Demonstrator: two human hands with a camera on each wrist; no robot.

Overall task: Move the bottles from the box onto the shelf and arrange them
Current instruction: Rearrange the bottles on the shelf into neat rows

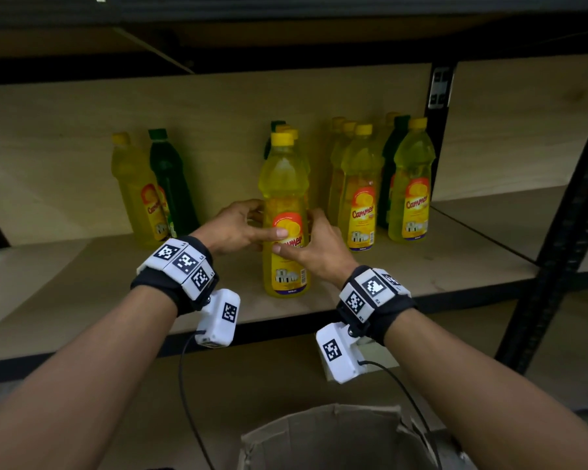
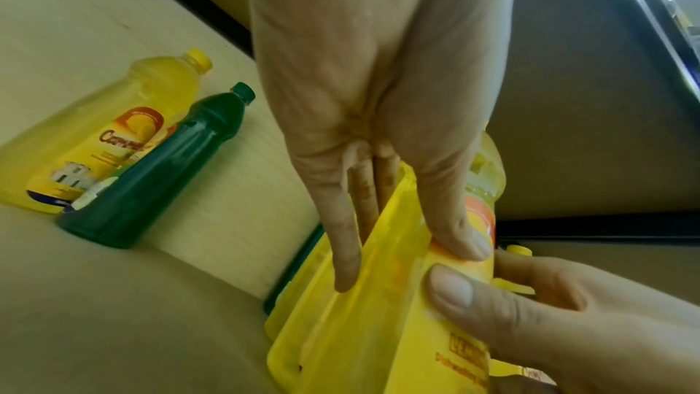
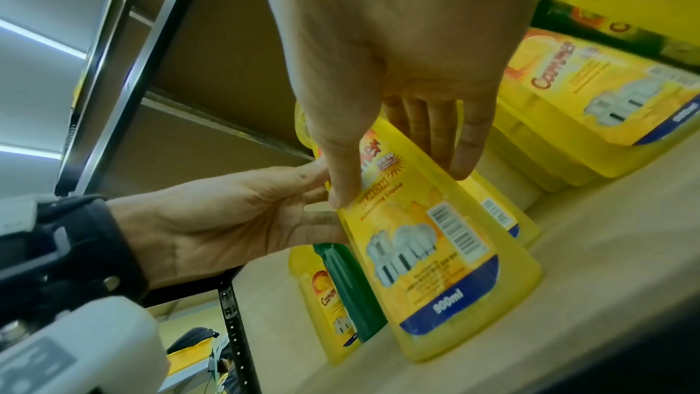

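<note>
A yellow bottle (image 1: 286,184) with a yellow cap and an orange label stands upright near the front of the wooden shelf (image 1: 438,266). Both hands hold it at label height. My left hand (image 1: 262,222) grips it from the left, thumb across the label and fingers behind. My right hand (image 1: 299,232) grips it from the right in the same way. The left wrist view shows my left hand (image 2: 405,262) with its thumb on the bottle (image 2: 378,325). In the right wrist view my right hand (image 3: 401,184) clasps the bottle (image 3: 435,250), whose base sits on the board.
One yellow bottle (image 1: 136,188) and one green bottle (image 1: 170,181) stand at the back left. Several yellow and green bottles (image 1: 364,188) stand in rows at the right, more right behind the held one. An open cardboard box (image 1: 336,435) sits below. A black upright (image 1: 567,232) bounds the right.
</note>
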